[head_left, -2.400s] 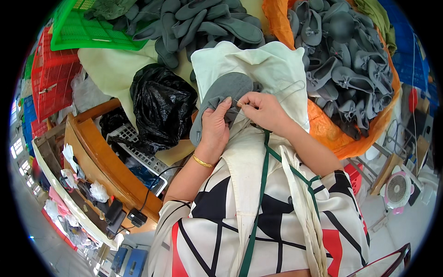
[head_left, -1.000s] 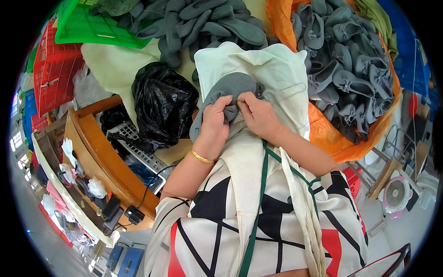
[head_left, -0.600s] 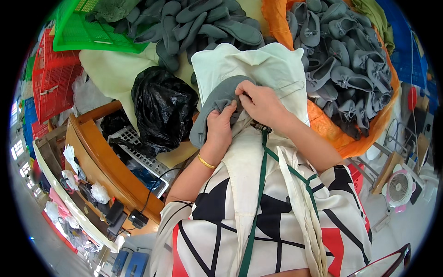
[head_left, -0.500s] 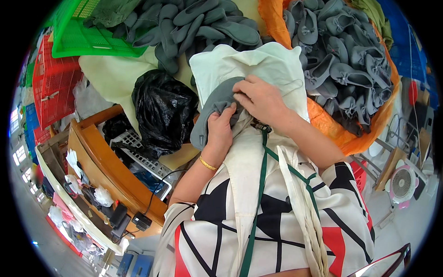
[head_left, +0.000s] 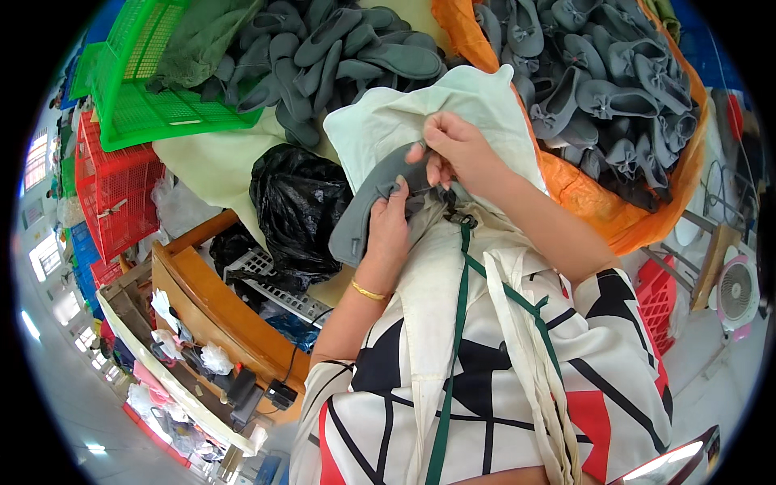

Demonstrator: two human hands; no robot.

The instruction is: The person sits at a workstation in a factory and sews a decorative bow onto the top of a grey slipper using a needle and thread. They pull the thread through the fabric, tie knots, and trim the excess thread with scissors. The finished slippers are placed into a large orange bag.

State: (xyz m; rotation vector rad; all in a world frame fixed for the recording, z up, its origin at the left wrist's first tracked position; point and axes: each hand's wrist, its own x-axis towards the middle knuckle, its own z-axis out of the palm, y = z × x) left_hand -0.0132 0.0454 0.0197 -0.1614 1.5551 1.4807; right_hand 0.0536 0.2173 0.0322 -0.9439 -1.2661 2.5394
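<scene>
My left hand grips a grey fabric shoe over my lap, its thumb on the upper edge. The shoe lies tilted, its sole side toward the lower left. At the shoe's far right end is my right hand, its fingers curled and pressed together close to the fabric. Whatever those fingertips pinch is too small to make out. Under both hands a white cloth spreads over the work area, and part of the shoe's opening is hidden by my fingers.
Beyond the cloth lies a heap of grey shoes, beside a green basket. An orange sack at right holds more grey shoes with bows. Left are a black plastic bag and an open wooden drawer.
My right hand has turned and lifted slightly off the shoe, its fingers now curled near the edge. The left hand keeps its grip. The whole view has shifted a little.
</scene>
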